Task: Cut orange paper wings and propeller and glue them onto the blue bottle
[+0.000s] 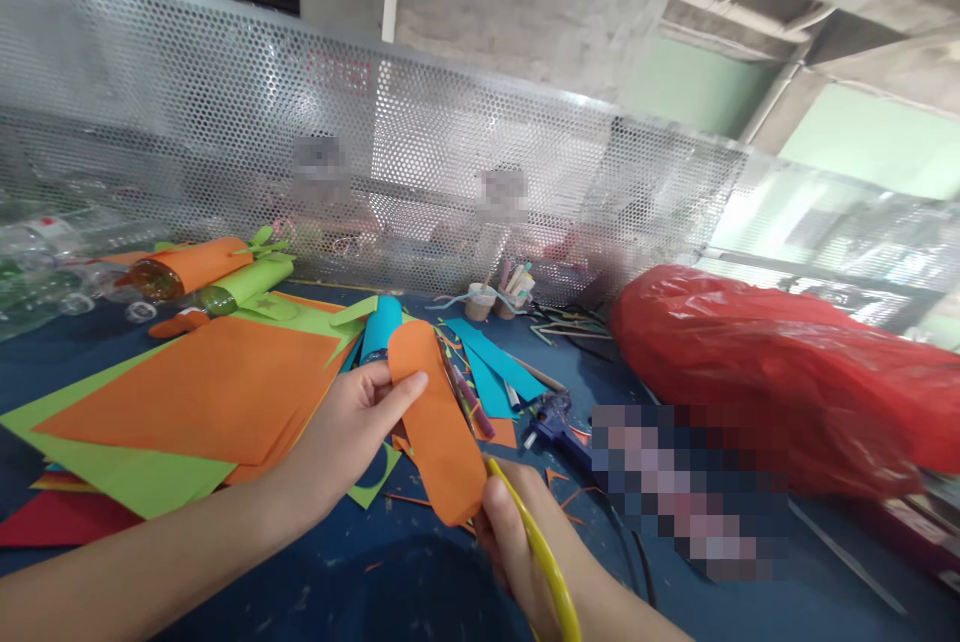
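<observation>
My left hand pinches the upper left edge of a long orange paper piece with rounded ends, thumb on top. In my right hand is a pair of scissors with a yellow handle; its blades are mostly hidden by the paper. The right fingers lie against the lower end of the orange piece. Just beyond it stands a blue paper-wrapped bottle. A purple marker and blue paper strips lie to the right, with paper scraps around them.
Stacked orange sheets and green sheets spread on the left, near bottles wrapped in orange and green paper. A blue glue gun with a cable, cups of pens and a large red plastic bag are right. A perforated metal screen stands behind.
</observation>
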